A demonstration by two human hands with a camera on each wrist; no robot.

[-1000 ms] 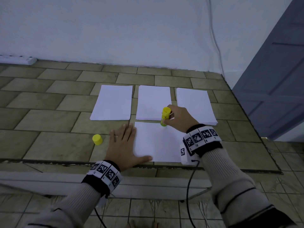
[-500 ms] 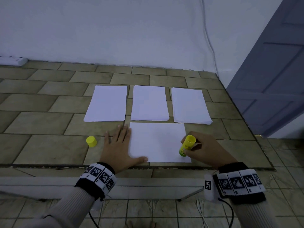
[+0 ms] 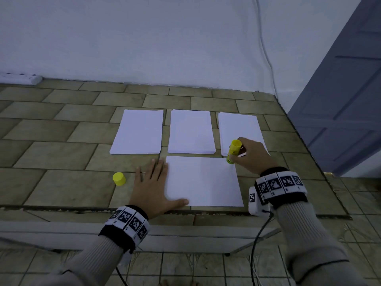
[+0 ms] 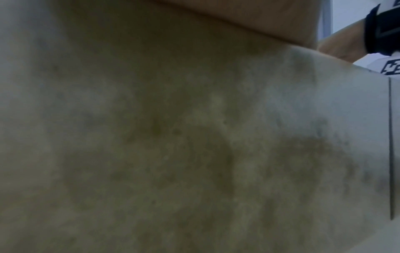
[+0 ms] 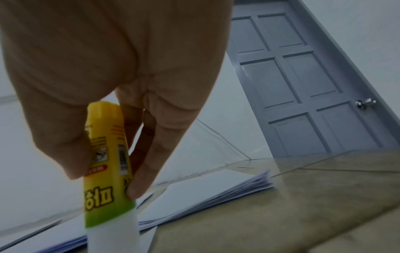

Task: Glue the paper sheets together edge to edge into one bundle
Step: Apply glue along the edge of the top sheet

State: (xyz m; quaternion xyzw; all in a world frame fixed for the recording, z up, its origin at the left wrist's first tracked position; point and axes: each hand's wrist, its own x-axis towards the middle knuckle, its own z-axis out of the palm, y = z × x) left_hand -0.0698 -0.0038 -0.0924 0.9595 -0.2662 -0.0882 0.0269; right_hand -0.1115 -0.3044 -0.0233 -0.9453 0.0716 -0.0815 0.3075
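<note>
The left wrist view is a blur of tile, with only the palm's edge (image 4: 249, 20) showing. The right hand (image 3: 252, 154) hides the near corner of the right stack (image 3: 240, 131). The glue stick's (image 5: 109, 179) tip is cut off by the right wrist view's bottom edge.

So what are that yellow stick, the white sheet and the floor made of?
Glue stick: looks like smooth plastic, with a glossy printed label and a white end. Sheet: thin matte paper, lying flat with crisp edges. Floor: probably ceramic or stone tile; it is mottled tan, with grout lines and a slight sheen.
</note>
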